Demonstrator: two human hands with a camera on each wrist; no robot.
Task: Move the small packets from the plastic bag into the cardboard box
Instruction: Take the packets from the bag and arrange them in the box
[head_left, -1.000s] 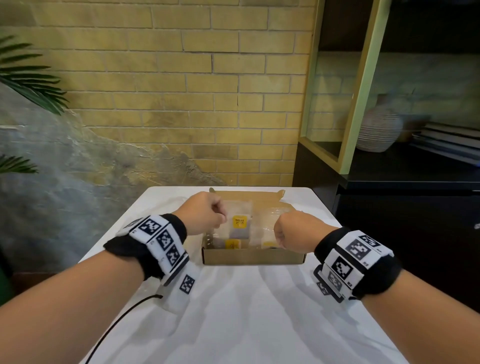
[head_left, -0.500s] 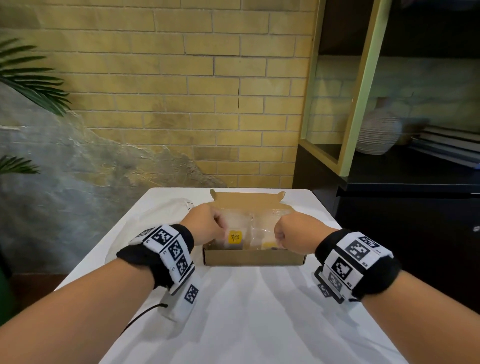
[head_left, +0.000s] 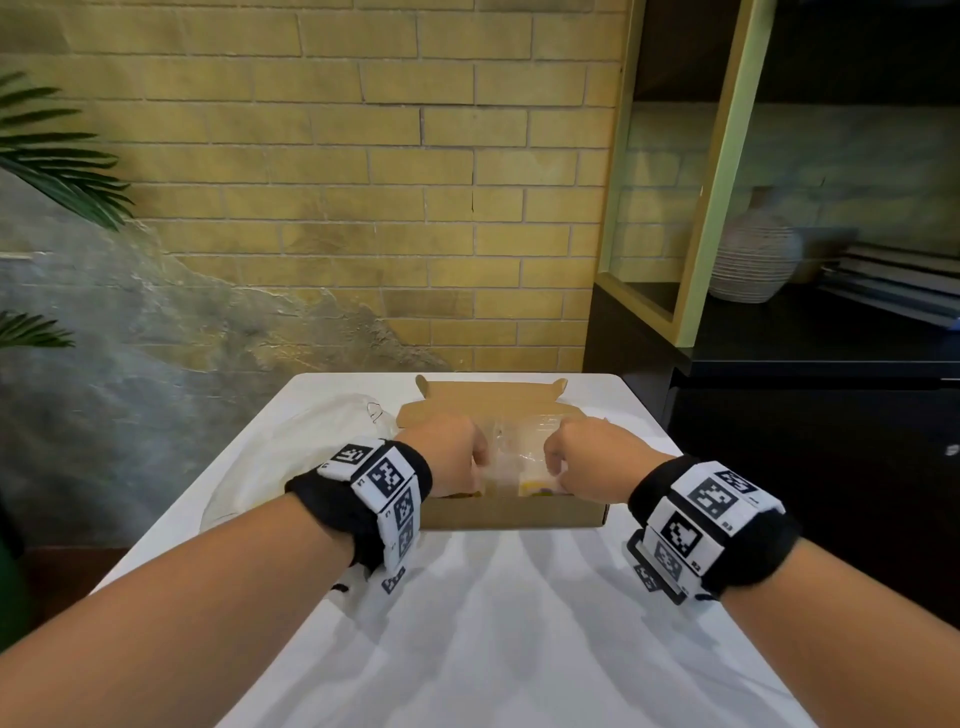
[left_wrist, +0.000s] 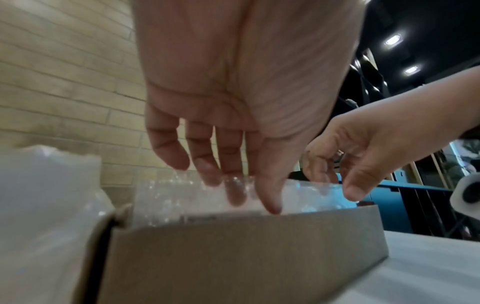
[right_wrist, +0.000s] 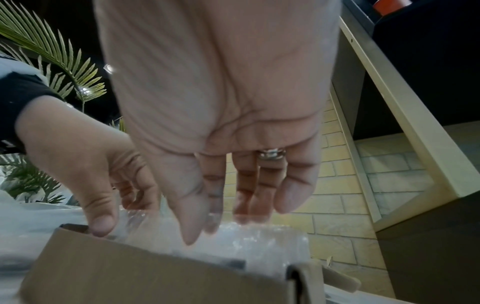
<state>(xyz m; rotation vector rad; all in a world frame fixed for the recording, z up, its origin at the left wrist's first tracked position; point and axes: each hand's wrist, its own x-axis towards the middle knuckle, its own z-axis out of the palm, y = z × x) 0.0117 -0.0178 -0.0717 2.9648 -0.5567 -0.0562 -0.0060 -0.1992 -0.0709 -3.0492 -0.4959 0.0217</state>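
**Both hands over the open box**

The left hand (head_left: 451, 457) and right hand (head_left: 582, 457) hovered over the cardboard box (head_left: 511, 512) on the white table (head_left: 519, 649), fingers loosely extended and gripping nothing, fingertips at the clear small packets (head_left: 519, 462) lying inside it. The plastic bag (head_left: 291, 467) lay just left of the box.

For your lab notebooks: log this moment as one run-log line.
left hand: open | right hand: open | both over cardboard box | clear packets inside
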